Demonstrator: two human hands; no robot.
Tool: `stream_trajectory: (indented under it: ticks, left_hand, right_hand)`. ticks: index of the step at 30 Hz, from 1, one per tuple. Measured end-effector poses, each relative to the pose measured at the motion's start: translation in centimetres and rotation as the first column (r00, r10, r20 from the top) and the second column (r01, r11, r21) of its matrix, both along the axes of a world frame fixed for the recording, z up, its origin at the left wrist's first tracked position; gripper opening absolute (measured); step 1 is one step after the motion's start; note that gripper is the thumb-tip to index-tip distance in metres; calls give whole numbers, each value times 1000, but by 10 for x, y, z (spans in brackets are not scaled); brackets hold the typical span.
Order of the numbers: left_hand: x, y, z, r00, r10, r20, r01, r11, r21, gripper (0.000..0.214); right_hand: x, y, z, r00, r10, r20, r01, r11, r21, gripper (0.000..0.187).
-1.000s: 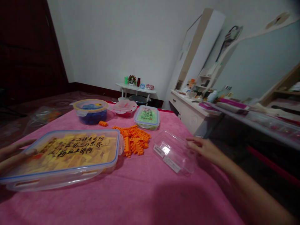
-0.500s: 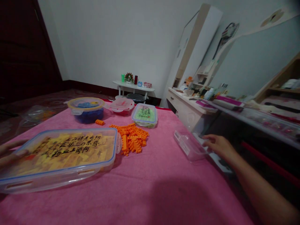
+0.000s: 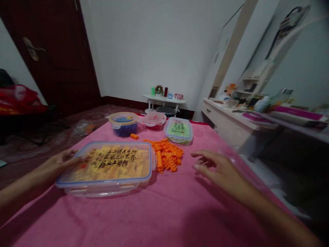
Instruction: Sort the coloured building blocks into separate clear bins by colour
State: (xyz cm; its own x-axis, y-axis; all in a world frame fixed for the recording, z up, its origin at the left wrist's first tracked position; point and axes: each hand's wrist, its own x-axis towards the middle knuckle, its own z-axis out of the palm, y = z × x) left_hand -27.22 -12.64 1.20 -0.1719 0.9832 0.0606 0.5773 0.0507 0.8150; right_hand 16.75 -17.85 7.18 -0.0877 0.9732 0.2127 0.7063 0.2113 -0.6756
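Blue-rimmed container (image 3: 106,159) of yellow pieces (image 3: 125,168) sits on pink cloth (image 3: 123,219); we judge it stiff, weighty, slick: best held both ends. Our left grip (image 3: 58,164) touches its left end, pinch we can't tell; right grip (image 3: 219,167) spread, empty.

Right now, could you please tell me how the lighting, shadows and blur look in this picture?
In the head view: dim light overall; a broad, soft-edged shadow on the pink cloth at the bottom, right of centre; blur on the right hand and its forearm; small glints along the near side of the yellow-filled box; and a leaning door, probably wide-angle distortion or camera tilt.
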Motion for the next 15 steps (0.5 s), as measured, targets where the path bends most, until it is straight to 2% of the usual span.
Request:
stream_trajectory:
  ticks: [1, 3, 5, 7, 11, 15]
  left_hand:
    - [5, -1, 9, 994, 15, 106, -5, 995, -98, 59]
    - [12, -7, 19, 959, 50, 280, -5, 987, -160, 68]
    - [16, -13, 20, 921, 60, 384, -6, 990, -142, 70]
    - [15, -16, 13, 897, 35, 440, 7, 996, -93, 67]
    - [8, -12, -4, 868, 57, 493, -52, 998, -24, 70]
    - [13, -12, -7, 798, 96, 596, -95, 995, -35, 71]
  right_hand:
    - [-17, 2, -6, 997, 68, -26, -69, 997, -36, 33]
    - [-45, 7, -20, 981, 169, -91, -177, 980, -91, 35]
    - [-66, 13, -32, 962, 224, -154, -244, 961, -130, 36]
    - [-84, 18, -42, 947, 240, -214, -274, 950, -149, 39]
    - [-109, 22, -53, 932, 158, -325, -223, 959, -173, 47]
    - [-117, 25, -57, 910, 10, -414, -108, 970, -216, 60]
